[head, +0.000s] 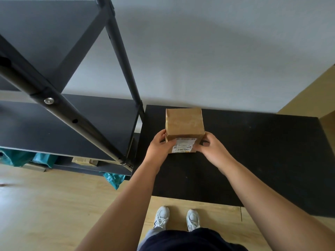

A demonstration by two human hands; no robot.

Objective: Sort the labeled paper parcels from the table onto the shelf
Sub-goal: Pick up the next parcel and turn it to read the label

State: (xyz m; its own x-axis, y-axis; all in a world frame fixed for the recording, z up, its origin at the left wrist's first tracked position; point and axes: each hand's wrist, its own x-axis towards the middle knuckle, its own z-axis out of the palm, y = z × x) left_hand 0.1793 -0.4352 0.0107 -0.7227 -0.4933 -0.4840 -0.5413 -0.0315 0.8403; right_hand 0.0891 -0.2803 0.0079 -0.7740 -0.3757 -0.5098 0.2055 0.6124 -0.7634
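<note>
A brown cardboard parcel (184, 124) with a white printed label (184, 145) on its near face stands on the black table (253, 151), near the table's far left corner. My left hand (159, 146) grips the parcel's left near edge. My right hand (214, 147) grips its right near edge. Both thumbs lie on the labelled face. The black metal shelf (72, 124) stands to the left of the table, with a bare middle board level with the parcel.
Teal bags (114, 179) and a small brown package (84, 161) lie on the shelf's lowest board. A shelf upright (125, 69) rises close to the table's left edge. A white wall is behind. Wooden floor and my white shoes (161, 217) are below.
</note>
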